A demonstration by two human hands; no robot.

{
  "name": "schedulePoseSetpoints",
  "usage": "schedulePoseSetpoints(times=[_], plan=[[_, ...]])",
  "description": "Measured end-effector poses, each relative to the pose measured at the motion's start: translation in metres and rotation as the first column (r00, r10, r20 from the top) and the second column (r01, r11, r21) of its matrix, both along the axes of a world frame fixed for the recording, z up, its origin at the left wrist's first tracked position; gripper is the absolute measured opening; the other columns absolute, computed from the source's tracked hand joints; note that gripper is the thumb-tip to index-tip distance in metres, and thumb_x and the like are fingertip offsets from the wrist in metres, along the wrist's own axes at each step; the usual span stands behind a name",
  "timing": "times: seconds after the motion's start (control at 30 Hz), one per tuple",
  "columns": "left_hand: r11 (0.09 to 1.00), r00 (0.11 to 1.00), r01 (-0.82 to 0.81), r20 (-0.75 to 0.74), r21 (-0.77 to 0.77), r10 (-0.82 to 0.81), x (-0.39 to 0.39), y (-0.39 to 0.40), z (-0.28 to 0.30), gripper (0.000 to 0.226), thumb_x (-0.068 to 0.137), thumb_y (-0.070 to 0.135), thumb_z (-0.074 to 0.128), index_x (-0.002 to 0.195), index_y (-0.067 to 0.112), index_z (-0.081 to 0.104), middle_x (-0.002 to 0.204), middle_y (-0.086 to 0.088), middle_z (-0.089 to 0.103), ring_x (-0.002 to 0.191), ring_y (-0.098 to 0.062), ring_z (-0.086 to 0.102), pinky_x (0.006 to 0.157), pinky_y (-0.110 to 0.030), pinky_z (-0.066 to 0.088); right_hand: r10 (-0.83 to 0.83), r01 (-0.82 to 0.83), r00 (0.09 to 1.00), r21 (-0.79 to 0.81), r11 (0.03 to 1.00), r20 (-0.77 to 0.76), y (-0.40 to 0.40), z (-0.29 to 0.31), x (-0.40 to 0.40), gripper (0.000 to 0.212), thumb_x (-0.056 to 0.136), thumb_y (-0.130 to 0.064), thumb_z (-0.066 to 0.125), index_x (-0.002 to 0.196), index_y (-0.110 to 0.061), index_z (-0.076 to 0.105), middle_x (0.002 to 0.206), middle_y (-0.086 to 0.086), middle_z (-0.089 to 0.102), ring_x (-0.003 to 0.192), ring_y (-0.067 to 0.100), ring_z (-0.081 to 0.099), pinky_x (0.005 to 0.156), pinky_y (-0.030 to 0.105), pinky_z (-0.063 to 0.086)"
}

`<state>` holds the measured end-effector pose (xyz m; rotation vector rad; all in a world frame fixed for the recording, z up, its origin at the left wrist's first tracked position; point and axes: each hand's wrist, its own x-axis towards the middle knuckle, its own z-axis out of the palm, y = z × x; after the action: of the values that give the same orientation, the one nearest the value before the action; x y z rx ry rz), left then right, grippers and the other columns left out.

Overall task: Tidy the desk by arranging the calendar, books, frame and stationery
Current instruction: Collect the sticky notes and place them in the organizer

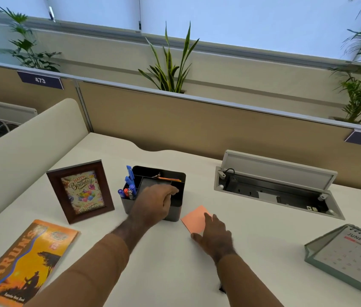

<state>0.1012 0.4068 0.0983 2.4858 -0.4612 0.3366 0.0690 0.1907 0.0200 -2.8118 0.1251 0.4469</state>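
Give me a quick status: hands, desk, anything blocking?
Left hand gripping organiser. Right hand flat on orange sticky pad. Nothing blocking.

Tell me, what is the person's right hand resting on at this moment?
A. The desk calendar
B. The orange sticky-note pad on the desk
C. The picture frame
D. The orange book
B: the right hand lies with fingers spread on the orange sticky-note pad, just right of the black organiser, while the left hand reaches over that organiser.
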Motion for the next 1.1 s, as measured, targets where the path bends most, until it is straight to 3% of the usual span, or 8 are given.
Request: schedulePoseSetpoints(times=[0.13,0.3,0.57,0.9,1.0,1.1], plan=[[1.000,0.999,-0.028,-0.039,-0.005,0.028,-0.013,0.005,-0.008,0.032,0.094,0.015,0.046,0.119,0.024,0.065,0.113,0.010,0.069,0.104,-0.005,0.060,0.089,-0.029,0.050,-0.061,0.061,0.998,-0.027,0.998,-0.004,0.004,-0.006,0.006,0.087,0.087,-0.059,0.054,0.153,-0.020,0.012,0.161,0.009,0.016,0.146,0.031,0.019,0.112,0.048,0.029],[0.999,0.995,-0.035,-0.091,0.023,0.037,-0.024,0.004,-0.015,0.032,0.096,0.019,0.045,0.121,0.027,0.062,0.116,0.012,0.066,0.107,-0.004,0.058,0.092,-0.029,0.049,-0.120,0.120,0.993,-0.021,0.993,0.008,0.009,-0.001,0.017,0.086,0.080,-0.053,0.066,0.147,-0.018,0.026,0.141,0.008,0.038,0.129,0.029,0.041,0.100,0.045,0.042],[0.999,0.992,-0.030,-0.125,0.044,0.036,-0.029,0.003,-0.014,0.032,0.096,0.020,0.044,0.122,0.029,0.062,0.116,0.013,0.067,0.107,-0.002,0.057,0.094,-0.027,0.044,-0.180,0.178,0.979,-0.029,0.984,-0.099,0.012,0.003,0.031,0.098,0.071,-0.052,0.075,0.147,-0.017,0.024,0.142,0.010,0.039,0.132,0.030,0.037,0.102,0.045,0.040],[0.998,0.984,-0.012,-0.178,0.063,0.023,-0.029,0.002,-0.017,0.033,0.097,0.020,0.044,0.124,0.029,0.060,0.118,0.014,0.066,0.108,-0.002,0.056,0.097,-0.028,0.041,-0.169,0.173,0.972,0.010,0.985,-0.161,0.016,0.004,0.036,0.076,0.071,-0.043,0.075,0.135,-0.022,0.042,0.129,0.008,0.045,0.123,0.028,0.043,0.096,0.043,0.044],[0.998,0.980,-0.003,-0.196,0.059,0.015,-0.029,-0.001,-0.017,0.033,0.096,0.020,0.045,0.124,0.030,0.060,0.117,0.014,0.066,0.108,-0.002,0.056,0.097,-0.030,0.042,-0.208,0.226,0.967,0.114,0.968,-0.147,0.013,0.003,0.036,0.074,0.067,-0.039,0.076,0.129,-0.020,0.042,0.125,0.008,0.047,0.120,0.029,0.046,0.094,0.045,0.046],[1.000,0.973,-0.006,-0.230,0.008,0.007,-0.026,-0.006,-0.018,0.033,0.096,0.018,0.047,0.126,0.026,0.060,0.119,0.012,0.066,0.108,-0.003,0.058,0.095,-0.027,0.047,-0.270,0.312,0.950,0.398,0.863,-0.158,0.003,0.003,0.036,0.056,0.073,-0.026,0.075,0.120,-0.016,0.046,0.121,0.008,0.057,0.108,0.027,0.053,0.088,0.041,0.049]])
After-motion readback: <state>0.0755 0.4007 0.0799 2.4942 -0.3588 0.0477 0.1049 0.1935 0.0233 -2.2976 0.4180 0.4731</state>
